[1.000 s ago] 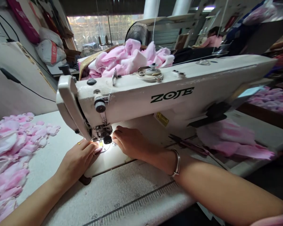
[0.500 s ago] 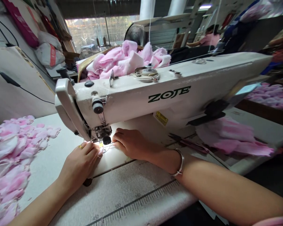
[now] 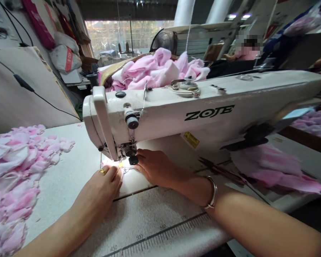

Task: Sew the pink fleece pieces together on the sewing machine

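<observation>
Holding: a sliver of pale pink fabric (image 3: 107, 162) sits at the lit needle plate (image 3: 127, 172), mostly hidden under the fingers and the presser foot (image 3: 127, 150); its exact edge is too small to tell

Left hand (image 3: 97, 192): fingers curled close together, resting at the near side of the needle area, with a gold ring (image 3: 102, 171) on one finger; whether they pinch the fabric or only press on it, I cannot tell

Right hand (image 3: 155, 168): fingers lightly bent and close together, tips reaching in beside the black knob (image 3: 133, 160) below the needle bar, a silver bangle (image 3: 211, 192) on the wrist; no clear pinch shows

Why so: both hands seem to close in from either side to steady the small piece, since there is little fabric to grip near the needle

Machine: a white ZOTE sewing machine head (image 3: 160, 121) arches over the work, thread rising from its top

Table: pale and worn, with a ruler scale (image 3: 160, 235) along the near edge; a pile of pink petal-shaped pieces (image 3: 13, 167) lies left, looser pink fabric (image 3: 273, 167) and dark-handled scissors (image 3: 219, 170) right

Room: a pink fabric heap (image 3: 155, 71) behind the machine, white sacks (image 3: 65, 59) by the wall, a fan (image 3: 163, 41) before a bright window (image 3: 109, 35), a co-worker in pink (image 3: 246, 53) beyond
</observation>
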Available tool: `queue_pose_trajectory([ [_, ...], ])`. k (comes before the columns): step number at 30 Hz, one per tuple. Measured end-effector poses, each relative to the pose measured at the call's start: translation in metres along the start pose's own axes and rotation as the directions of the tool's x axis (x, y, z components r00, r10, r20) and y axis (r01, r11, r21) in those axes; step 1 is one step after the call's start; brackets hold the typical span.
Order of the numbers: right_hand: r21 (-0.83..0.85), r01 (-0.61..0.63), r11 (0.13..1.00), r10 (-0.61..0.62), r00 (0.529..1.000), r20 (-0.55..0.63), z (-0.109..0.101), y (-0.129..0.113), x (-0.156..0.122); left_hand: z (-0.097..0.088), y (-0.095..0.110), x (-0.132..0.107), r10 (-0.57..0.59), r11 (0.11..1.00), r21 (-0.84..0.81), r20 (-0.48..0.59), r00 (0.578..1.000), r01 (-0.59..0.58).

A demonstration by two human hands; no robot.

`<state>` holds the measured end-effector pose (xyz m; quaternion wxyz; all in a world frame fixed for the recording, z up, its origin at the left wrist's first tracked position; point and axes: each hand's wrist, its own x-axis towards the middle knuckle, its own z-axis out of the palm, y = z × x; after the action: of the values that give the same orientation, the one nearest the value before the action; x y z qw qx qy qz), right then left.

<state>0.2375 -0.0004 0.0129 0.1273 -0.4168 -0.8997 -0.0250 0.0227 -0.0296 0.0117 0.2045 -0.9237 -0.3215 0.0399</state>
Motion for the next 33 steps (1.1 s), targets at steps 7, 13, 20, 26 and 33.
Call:
queue_pose_trajectory([
  [7, -0.031, -0.019, 0.999, 0.020, 1.000, 0.016, 0.001, -0.005, 0.000, -0.002, 0.005, -0.001, -0.031, 0.999, -0.037, -0.009, 0.999, 0.030],
  [13, -0.036, -0.030, 0.999, 0.030, 0.999, -0.019, 0.006, -0.003, 0.002, 0.005, -0.007, -0.001, -0.150, 0.957, -0.259, -0.066, 0.987, 0.128],
  [20, 0.001, -0.050, 0.999, 0.050, 0.996, -0.073, 0.002, 0.003, -0.002, 0.018, -0.028, -0.005, -0.205, 0.864, -0.493, -0.165, 0.965, 0.100],
  [26, 0.101, -0.062, 0.993, 0.069, 0.995, -0.068, -0.001, 0.006, -0.005, 0.022, -0.030, -0.001, -0.198, 0.891, -0.452, -0.300, 0.933, 0.044],
  [33, 0.162, -0.068, 0.984, 0.080, 0.994, -0.069, 0.000, 0.007, -0.007, 0.025, -0.029, -0.004, -0.040, 0.968, -0.248, -0.306, 0.951, -0.040],
])
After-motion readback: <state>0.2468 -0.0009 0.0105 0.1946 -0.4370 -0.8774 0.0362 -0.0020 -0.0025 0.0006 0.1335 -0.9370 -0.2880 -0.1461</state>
